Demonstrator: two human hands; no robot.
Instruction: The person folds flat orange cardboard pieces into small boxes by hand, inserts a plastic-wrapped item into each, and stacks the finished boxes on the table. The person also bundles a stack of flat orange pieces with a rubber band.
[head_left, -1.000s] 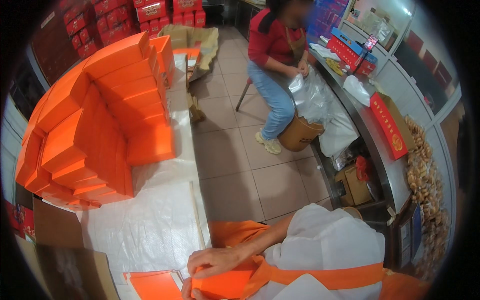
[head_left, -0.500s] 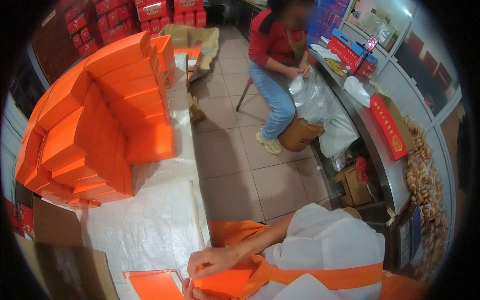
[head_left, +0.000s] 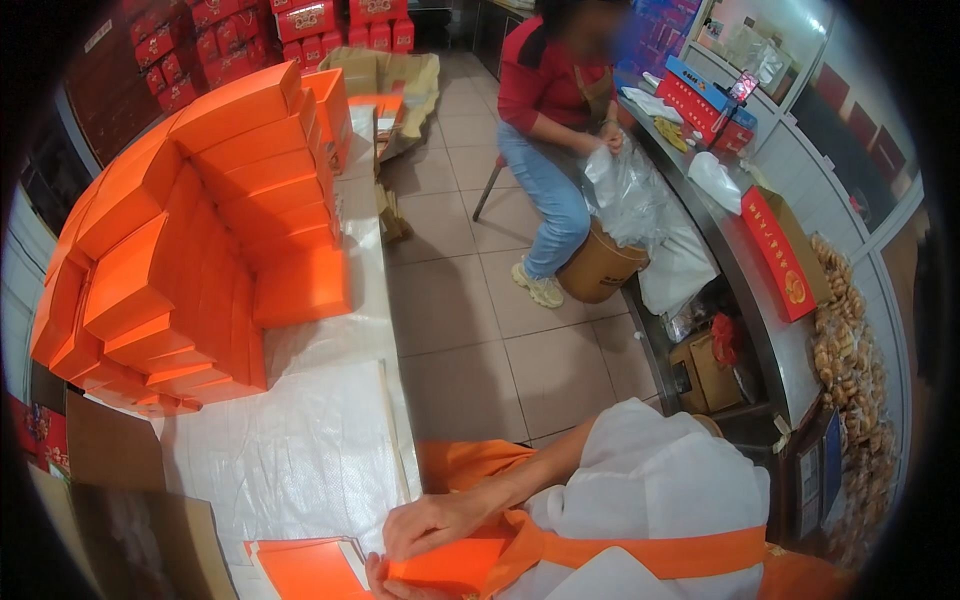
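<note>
An orange card sheet point(head_left: 452, 562), seemingly a flat box piece, lies across my front at the lower edge. My right hand point(head_left: 428, 524) is closed on its far left part, fingers bent down and pressed together. My left hand point(head_left: 388, 588) grips its left edge from below; only some fingers show, the rest cut off by the picture's edge. Just left of both hands, a small pile of flat orange card pieces point(head_left: 312, 568) with white edges rests on the white-covered table point(head_left: 290, 465).
Folded orange boxes point(head_left: 190, 240) stand in a tall stack on the table. An open brown carton point(head_left: 150, 530) is at the lower left. Across the tiled floor point(head_left: 450, 290), a seated person point(head_left: 550, 130) handles clear plastic bags point(head_left: 625, 190) beside a metal counter point(head_left: 765, 330).
My right hand has shifted slightly to the right over the orange card sheet, and its fingers have curled a little more. The seated person's hands and bags have moved slightly.
</note>
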